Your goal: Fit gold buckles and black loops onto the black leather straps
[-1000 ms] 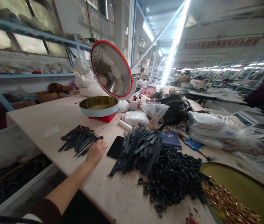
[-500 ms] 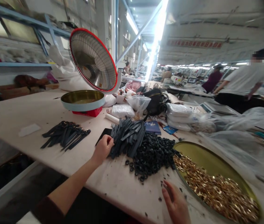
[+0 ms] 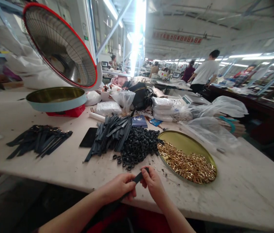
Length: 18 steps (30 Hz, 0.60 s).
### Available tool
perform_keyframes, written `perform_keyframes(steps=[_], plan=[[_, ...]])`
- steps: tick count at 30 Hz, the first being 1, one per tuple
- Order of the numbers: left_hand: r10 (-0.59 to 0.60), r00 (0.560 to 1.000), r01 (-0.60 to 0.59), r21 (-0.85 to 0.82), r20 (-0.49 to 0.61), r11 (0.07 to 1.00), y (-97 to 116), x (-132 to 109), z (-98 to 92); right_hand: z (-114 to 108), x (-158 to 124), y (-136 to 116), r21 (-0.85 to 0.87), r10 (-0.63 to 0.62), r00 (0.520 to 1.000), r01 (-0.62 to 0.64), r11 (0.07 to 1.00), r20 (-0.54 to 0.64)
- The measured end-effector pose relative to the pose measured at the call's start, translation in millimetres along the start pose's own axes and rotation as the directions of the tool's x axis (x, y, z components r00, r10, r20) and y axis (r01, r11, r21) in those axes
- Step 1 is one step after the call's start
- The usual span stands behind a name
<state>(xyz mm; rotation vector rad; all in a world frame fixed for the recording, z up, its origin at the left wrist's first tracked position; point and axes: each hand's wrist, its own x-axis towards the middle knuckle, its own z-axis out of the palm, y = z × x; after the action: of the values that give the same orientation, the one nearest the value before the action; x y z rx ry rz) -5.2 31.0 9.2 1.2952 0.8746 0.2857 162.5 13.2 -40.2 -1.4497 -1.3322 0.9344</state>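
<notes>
Just over the table's front edge, a dark strap (image 3: 138, 177) runs between my two hands. My left hand (image 3: 123, 187) is closed around its middle, and the lower part hangs toward my lap. With thumb and fingers my right hand (image 3: 151, 181) pinches the upper end. Beyond them lies a stack of dark straps (image 3: 111, 134), beside a heap of small black loops (image 3: 139, 147). To the right, a round gold-coloured tray (image 3: 182, 140) holds many gold metal buckles (image 3: 190, 165). Another bunch of dark straps (image 3: 39, 139), with gold bits at their ends, lies on the left.
A red-rimmed heater (image 3: 61, 48) stands at the back left, near a round tin (image 3: 56, 105) on a red base (image 3: 66, 112). A black flat object (image 3: 88, 137), plastic bags (image 3: 124, 98) and a blue booklet (image 3: 139, 121) lie behind the straps. People stand farther back.
My left hand has come from the strap stack down to the table edge, bringing a strap. My right hand has moved in and now grips its end. The view has turned right.
</notes>
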Motion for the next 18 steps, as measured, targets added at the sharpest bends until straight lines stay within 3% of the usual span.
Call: perform_keyframes(steps=[4, 9, 13, 18], plan=[[-0.134, 0.983, 0.098, -0.258, -0.126, 0.961, 11.8, 20.7, -3.8, -12.3, 42.2, 11.7, -0.238, -0.076, 0.991, 0.048, 0.97, -0.112], [-0.219, 0.969, 0.153, -0.419, -0.112, 0.895, 10.6, 33.4, -14.6, -24.3, 90.9, 32.0, -0.392, -0.082, 0.991, 0.036, 0.919, -0.102], [-0.231, 0.969, 0.168, -0.453, -0.086, 0.876, 6.1, 40.6, -20.4, -22.9, 96.2, 44.1, -0.464, -0.061, 0.998, 0.042, 0.885, -0.025], [-0.254, 0.962, 0.195, -0.392, -0.105, 0.899, 4.6, 47.8, -19.1, -28.6, 78.9, 46.1, -0.556, -0.098, 0.992, 0.123, 0.822, 0.075]])
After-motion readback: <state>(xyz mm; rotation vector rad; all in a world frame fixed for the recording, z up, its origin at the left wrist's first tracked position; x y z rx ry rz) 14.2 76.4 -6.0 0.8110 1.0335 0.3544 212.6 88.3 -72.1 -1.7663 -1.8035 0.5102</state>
